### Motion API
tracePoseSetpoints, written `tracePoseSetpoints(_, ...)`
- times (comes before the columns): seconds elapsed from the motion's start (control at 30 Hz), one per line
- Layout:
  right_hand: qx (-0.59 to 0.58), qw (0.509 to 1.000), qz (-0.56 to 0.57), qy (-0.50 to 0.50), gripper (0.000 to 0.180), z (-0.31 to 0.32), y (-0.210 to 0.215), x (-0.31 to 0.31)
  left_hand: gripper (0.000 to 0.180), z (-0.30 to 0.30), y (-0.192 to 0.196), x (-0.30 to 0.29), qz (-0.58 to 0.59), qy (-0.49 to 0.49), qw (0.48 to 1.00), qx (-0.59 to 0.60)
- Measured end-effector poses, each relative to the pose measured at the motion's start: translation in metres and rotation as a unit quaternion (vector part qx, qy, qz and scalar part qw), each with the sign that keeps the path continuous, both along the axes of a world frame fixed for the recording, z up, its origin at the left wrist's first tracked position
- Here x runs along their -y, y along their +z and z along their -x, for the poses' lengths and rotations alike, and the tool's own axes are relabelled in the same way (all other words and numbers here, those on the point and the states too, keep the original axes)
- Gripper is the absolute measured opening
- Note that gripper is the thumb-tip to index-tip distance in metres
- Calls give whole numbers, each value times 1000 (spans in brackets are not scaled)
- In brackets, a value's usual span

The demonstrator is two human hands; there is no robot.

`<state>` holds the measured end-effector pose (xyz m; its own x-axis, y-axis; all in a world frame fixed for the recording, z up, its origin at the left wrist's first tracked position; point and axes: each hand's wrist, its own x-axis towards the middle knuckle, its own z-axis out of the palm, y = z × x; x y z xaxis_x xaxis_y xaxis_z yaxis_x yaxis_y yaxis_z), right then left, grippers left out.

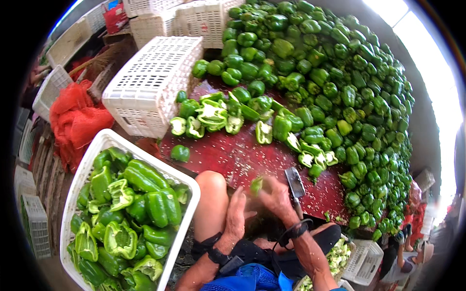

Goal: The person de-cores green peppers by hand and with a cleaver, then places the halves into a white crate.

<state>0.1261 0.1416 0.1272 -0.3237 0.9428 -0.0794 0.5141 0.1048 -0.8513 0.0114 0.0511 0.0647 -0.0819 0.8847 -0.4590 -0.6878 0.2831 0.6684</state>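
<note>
My right hand (pixel 277 198) is over the near edge of the red tabletop (pixel 228 162), its fingers closed on a small piece of green pepper (pixel 257 185), slightly blurred. Beside it, my left hand (pixel 236 213) is open and holds nothing, close to my bare knee. A knife with a broad blade (pixel 294 182) rests on the tabletop just right of my right hand, its handle pointing toward my lap. Cut peppers (pixel 212 115) lie in a group farther back. At my left stands a white crate (pixel 193 198) filled with halved and hollowed green peppers (pixel 121 237).
A big heap of whole green peppers (pixel 330 72) covers the back and right. Upended at the left is a white basket (pixel 145 72), near red mesh sacks (pixel 77 121). Pepper cores (pixel 337 257) fill a container by my right leg. Another person (pixel 405 259) sits at far right.
</note>
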Motion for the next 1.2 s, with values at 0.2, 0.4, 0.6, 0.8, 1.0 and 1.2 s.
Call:
tracePoseSetpoints(0.2, 124, 988, -77, 46, 29, -40, -76, 55, 44, -26, -22, 0, -63, -69, 961, -261)
tracePoseSetpoints(0.4, 105, 980, -167, -37, 22, -22, -84, 62, 33, -25, -19, 1, -108, -42, 928, -353)
tracePoseSetpoints(0.6, -60, 989, 4, -137, 15, -31, -63, 59, 28, -21, -30, 3, -110, -39, 974, -194)
tracePoseSetpoints(0.8, -325, 893, 294, -101, 20, -39, -19, 51, 35, -10, -47, -3, -64, 17, 994, 83)
tracePoseSetpoints(1.0, -376, 893, 226, -98, 23, -101, -7, 58, 46, -11, -28, 0, -43, -53, 967, 245)
tracePoseSetpoints(1.2, 223, 964, -34, -138, 18, -244, 78, 117, 51, -17, -15, 5, -60, -93, 957, 269)
